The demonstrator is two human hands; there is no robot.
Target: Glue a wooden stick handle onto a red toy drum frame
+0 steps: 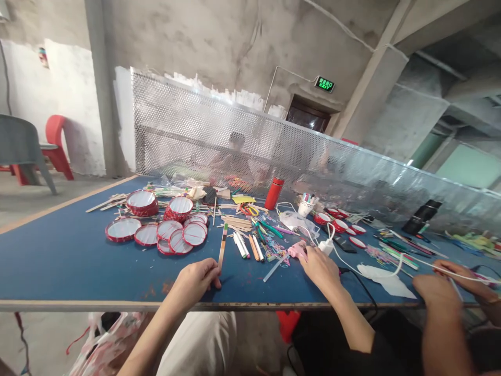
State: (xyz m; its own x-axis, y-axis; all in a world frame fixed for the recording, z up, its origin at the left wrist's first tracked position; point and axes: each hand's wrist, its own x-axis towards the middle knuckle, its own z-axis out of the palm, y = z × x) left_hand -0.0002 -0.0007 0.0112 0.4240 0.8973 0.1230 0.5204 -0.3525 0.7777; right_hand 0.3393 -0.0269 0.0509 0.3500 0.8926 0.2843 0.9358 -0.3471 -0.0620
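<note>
In my left hand [205, 275], near the table's front edge, a wooden stick [223, 248] stands upright, with green and dark bands at its top. My right hand [319, 263] is closed on a pink glue gun [297, 251], and a clear glue stick [275, 267] lies beside its front end. Between the hands lie white markers [239, 245] and an orange marker [254, 248]. Small colourful loops [277, 247] are scattered by the glue gun. Round red-rimmed discs [123, 229] sit in piles to the left.
A red bottle [274, 193], a white cup of pens [306, 204] and popsicle sticks [237, 223] are farther back. A white power strip [326, 246] trails cables. Another person's hands [438, 282] work at the right. A perforated metal screen [235, 141] borders the blue table [70, 261].
</note>
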